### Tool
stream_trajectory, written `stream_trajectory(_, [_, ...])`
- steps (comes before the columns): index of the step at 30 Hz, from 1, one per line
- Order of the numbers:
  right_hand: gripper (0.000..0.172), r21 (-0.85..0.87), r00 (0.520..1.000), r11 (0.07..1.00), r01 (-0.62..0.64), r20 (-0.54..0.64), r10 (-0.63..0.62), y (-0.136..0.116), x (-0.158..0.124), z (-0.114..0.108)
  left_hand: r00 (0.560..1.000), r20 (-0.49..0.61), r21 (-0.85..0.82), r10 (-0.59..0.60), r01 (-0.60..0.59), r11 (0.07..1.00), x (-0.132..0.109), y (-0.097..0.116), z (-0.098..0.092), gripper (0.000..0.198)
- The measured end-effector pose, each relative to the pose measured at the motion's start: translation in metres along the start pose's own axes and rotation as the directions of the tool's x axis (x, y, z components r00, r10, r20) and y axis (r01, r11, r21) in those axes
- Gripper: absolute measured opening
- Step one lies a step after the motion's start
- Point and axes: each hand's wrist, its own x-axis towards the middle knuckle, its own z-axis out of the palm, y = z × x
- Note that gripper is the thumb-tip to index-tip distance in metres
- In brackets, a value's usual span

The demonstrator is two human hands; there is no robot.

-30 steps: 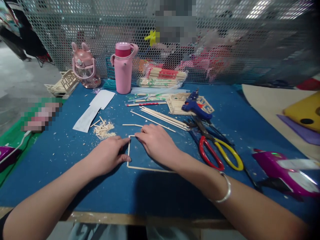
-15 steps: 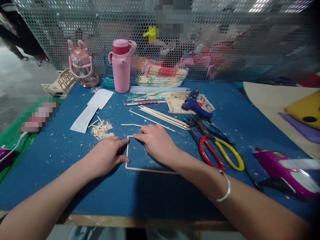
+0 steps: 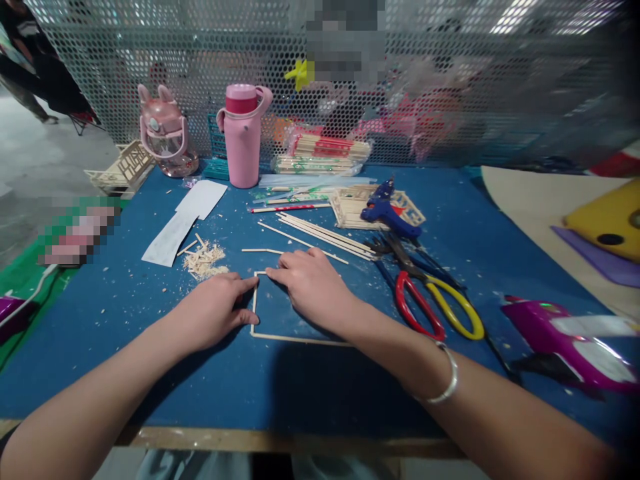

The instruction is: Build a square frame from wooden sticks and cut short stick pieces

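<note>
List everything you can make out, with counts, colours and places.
stick outline: one, pale, front centre
loose sticks: several, pale, middle
wood scraps: one pile, pale, left half
paper: count unclear, white, left half
stick models: two, pale, rear
glue gun: one, blue, right half
scissors: one, red and yellow handles, right half
bottles: two, pink, rear left
wrapped sticks: many, pale, rear
purple items: two, purple, side edges
yellow object: one, yellow, right
table: one, blue, beneath
mesh: one, grey, background
left hand: one, bare, at outline's left side
right hand: one, bare, at outline's far side

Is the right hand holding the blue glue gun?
No, the blue glue gun lies apart from the right hand, which touches the stick frame.
</note>
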Motion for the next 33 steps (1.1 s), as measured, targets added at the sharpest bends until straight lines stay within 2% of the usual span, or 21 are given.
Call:
stream_trajectory(5, [0.029, 0.046, 0.999, 0.999, 0.029, -0.026, -0.028, 0.004, 0.0, -0.002, 1.0, -0.002, 0.003, 0.006, -0.006, 1.0, 0.0, -0.002, 0.001, 0.043])
stream_trajectory(8, [0.034, 0.157, 0.984, 0.986, 0.058, -0.175, -0.03, 0.023, -0.012, -0.017, 1.0, -0.007, -0.017, 0.011, -0.011, 1.0, -0.002, -0.003, 0.001, 0.042])
stream_trajectory(10, [0.034, 0.209, 0.959, 0.978, -0.008, -0.277, 0.067, 0.041, -0.029, -0.028, 1.0, -0.017, -0.033, 0.01, -0.011, 0.999, -0.003, -0.003, 0.001, 0.045])
stream_trajectory(11, [0.035, 0.239, 0.955, 0.97, -0.043, -0.276, 0.111, 0.05, -0.04, -0.033, 1.0, -0.025, -0.039, 0.01, -0.011, 0.999, -0.004, -0.002, 0.001, 0.047])
stream_trajectory(14, [0.037, 0.33, 0.972, 0.93, -0.16, -0.111, 0.207, 0.07, -0.075, -0.035, 0.999, -0.042, -0.052, 0.008, -0.01, 0.999, -0.005, -0.002, 0.001, 0.048])
stream_trajectory(17, [0.055, 0.364, 0.977, 0.907, -0.211, 0.049, 0.208, 0.074, -0.101, -0.025, 1.0, -0.007, -0.064, -0.007, 0.007, 0.998, -0.006, -0.002, 0.0, 0.049])
stream_trajectory(20, [0.067, 0.372, 0.981, 0.908, -0.194, 0.067, 0.182, 0.07, -0.11, -0.016, 0.999, 0.016, -0.073, -0.028, 0.029, 0.997, -0.007, -0.003, -0.001, 0.052])
stream_trajectory(23, [0.074, 0.378, 0.989, 0.915, -0.145, 0.066, 0.129, 0.068, -0.111, -0.016, 0.996, -0.084, -0.062, -0.019, 0.014, 0.998, -0.007, -0.001, -0.004, 0.055])
stream_trajectory(26, [0.078, 0.377, 0.995, 0.921, -0.097, 0.067, 0.077, 0.068, -0.11, -0.017, 0.974, -0.191, 0.057, 0.124, -0.115, 0.992, 0.0, 0.015, -0.005, 0.053])
stream_trajectory(28, [0.075, 0.381, 0.996, 0.921, -0.082, 0.058, 0.064, 0.067, -0.112, -0.017, 0.955, -0.152, 0.148, 0.254, -0.232, 0.961, 0.009, 0.032, -0.003, 0.055])
stream_trajectory(30, [0.07, 0.388, 0.997, 0.918, -0.075, 0.037, 0.066, 0.066, -0.114, -0.015, 0.943, -0.049, 0.184, 0.328, -0.315, 0.931, 0.02, 0.05, 0.001, 0.058])
stream_trajectory(33, [0.064, 0.391, 0.997, 0.918, -0.066, -0.007, 0.075, 0.062, -0.117, -0.012, 0.945, 0.07, 0.187, 0.32, -0.328, 0.926, 0.037, 0.07, 0.009, 0.07])
